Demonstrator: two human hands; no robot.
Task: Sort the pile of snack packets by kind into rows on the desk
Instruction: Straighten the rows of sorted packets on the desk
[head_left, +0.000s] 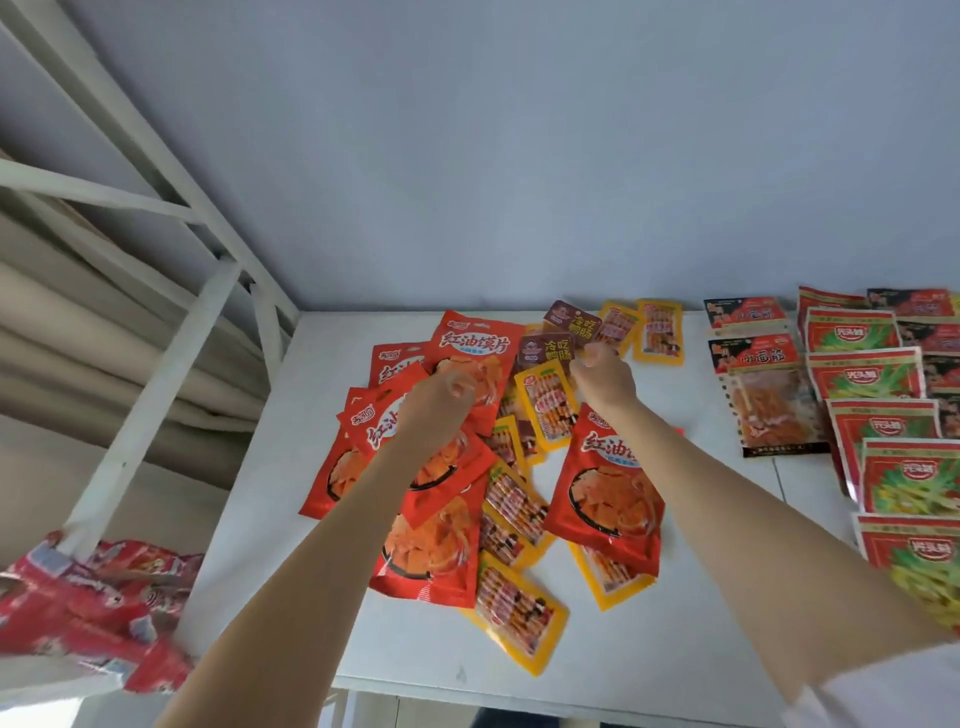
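White desk (701, 597), packet pile (467, 467) under both hands, fingers curled, grip unclear

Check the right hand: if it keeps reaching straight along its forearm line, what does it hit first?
Probably the brown packets right at the right hand; its fingertips look at their edge already. Depth unclear, so contact can't be confirmed.

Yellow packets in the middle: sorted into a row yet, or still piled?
Still piled. The yellow packets lie at mixed angles, overlapping each other and the big red packets; only two sit side by side at the back.
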